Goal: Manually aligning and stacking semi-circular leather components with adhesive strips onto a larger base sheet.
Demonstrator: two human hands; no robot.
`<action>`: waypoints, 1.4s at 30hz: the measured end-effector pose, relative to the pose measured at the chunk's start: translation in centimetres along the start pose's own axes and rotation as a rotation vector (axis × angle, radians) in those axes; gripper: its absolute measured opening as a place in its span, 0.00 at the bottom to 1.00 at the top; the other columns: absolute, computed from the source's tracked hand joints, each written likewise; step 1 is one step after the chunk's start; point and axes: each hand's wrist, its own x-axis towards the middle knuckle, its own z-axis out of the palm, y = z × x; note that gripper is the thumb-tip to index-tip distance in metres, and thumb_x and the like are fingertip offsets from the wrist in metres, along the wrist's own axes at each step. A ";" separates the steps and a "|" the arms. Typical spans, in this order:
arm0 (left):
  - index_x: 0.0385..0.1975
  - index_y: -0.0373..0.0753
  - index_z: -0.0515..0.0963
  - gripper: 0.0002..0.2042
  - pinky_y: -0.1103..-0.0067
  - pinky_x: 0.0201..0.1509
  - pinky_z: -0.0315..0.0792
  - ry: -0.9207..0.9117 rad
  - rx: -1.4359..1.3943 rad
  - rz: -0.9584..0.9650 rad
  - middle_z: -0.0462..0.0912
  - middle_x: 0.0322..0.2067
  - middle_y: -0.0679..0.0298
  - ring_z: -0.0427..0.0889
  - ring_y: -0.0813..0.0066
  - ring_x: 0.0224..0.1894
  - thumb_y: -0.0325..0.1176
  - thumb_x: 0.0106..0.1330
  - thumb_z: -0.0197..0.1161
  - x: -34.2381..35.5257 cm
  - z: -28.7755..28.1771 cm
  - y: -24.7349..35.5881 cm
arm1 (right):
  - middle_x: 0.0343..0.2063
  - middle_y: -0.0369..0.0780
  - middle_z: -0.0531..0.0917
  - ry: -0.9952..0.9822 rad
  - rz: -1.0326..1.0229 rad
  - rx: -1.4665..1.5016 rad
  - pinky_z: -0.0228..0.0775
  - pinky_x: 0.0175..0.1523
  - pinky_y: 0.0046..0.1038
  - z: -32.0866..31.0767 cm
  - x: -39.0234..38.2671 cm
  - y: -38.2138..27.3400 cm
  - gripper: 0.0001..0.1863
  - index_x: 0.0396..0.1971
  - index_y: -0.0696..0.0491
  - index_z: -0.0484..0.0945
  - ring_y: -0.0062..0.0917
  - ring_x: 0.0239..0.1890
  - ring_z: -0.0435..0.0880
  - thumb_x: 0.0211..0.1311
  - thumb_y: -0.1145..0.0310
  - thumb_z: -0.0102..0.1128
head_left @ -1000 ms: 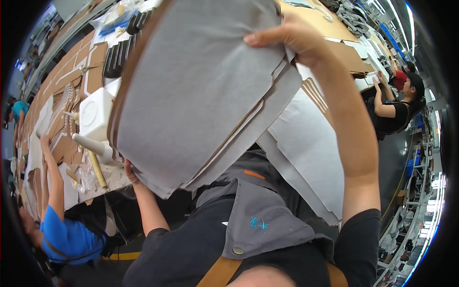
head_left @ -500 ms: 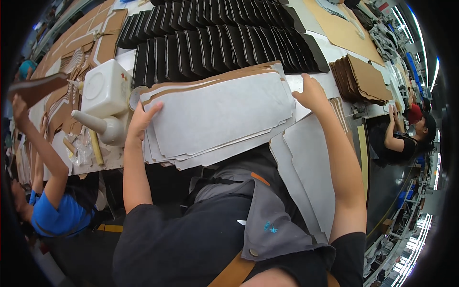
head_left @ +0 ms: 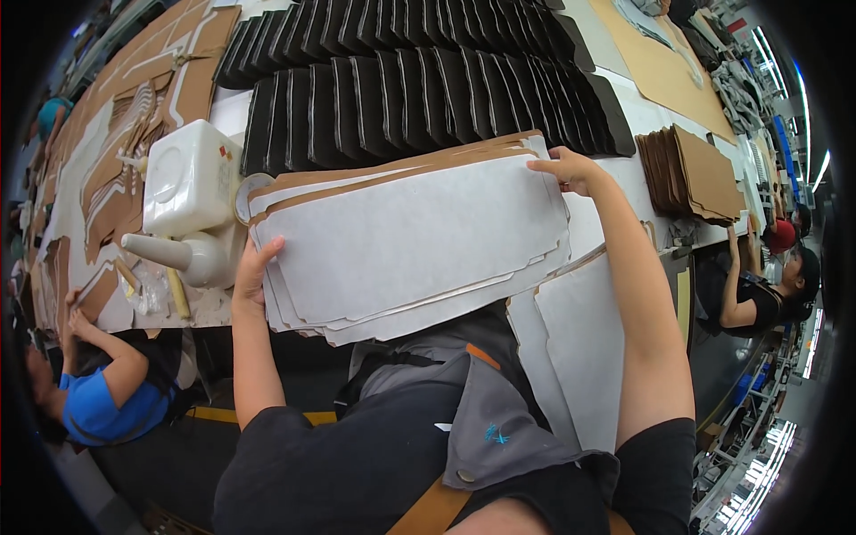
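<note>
A fanned stack of flat white panels with brown edges (head_left: 410, 241) lies across the front of the table, its near edge overhanging toward me. My left hand (head_left: 255, 269) is closed on the stack's left end, thumb on top and the other fingers hidden beyond the edge. At the far right corner my right hand (head_left: 575, 169) grips the panels, with a fingertip on the white face and other fingers curled at the edge. Below my right forearm, more white panels (head_left: 584, 343) hang past the table edge.
Rows of overlapping black pieces (head_left: 383, 107) stand behind the stack. At left are a white plastic jug (head_left: 189, 174) and a pale spouted bottle (head_left: 201, 259). A brown panel stack (head_left: 700, 174) is at right. A blue-sleeved co-worker (head_left: 116, 401) is at left, another person (head_left: 767, 290) at right.
My right hand has come in from beside the stack onto its far right corner. The panels sit slightly lower in view. At left, the co-worker's raised hand and brown piece have come down.
</note>
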 end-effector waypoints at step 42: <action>0.60 0.38 0.67 0.30 0.68 0.62 0.63 0.125 1.241 0.686 0.69 0.59 0.51 0.69 0.56 0.60 0.29 0.54 0.66 -1.6 5.7 1.3 | 0.41 0.48 0.80 0.287 -0.132 -0.521 0.71 0.50 0.30 -6.2 -6.2 2.8 0.35 0.53 0.62 0.70 0.32 0.44 0.80 0.49 0.56 0.69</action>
